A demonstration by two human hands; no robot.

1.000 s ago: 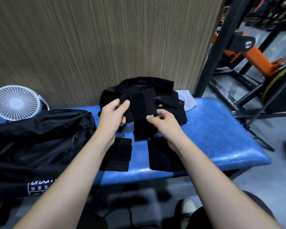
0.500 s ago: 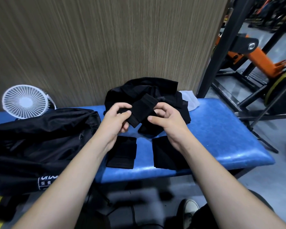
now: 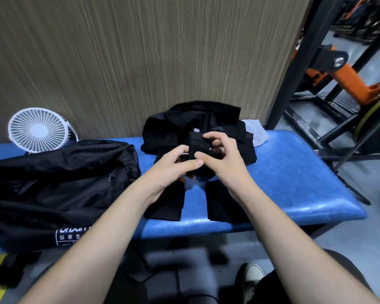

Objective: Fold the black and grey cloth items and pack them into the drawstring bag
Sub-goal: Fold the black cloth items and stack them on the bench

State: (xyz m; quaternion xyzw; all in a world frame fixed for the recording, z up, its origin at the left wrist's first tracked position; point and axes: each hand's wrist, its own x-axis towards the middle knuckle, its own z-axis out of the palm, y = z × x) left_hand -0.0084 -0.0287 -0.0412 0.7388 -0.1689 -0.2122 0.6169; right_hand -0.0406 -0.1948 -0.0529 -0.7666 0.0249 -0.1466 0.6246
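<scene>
Left hand (image 3: 173,165) and right hand (image 3: 222,154) were close together, both pinching a small black cloth piece (image 3: 196,143) above the blue bench (image 3: 294,172), drawstring bag (image 3: 53,183) at left.

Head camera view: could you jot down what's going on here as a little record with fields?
Setting: blue padded bench against a wood-grain wall
Left hand: pinches a small black cloth
Right hand: grips the same cloth from the other side
Cloth state: partly folded, held above the bench
Folded pieces: two black ones, one under the left wrist, one under the right
Unfolded pile: black clothes behind the hands
Drawstring bag: black, lying at the left
Other: white fan behind the bag
</scene>
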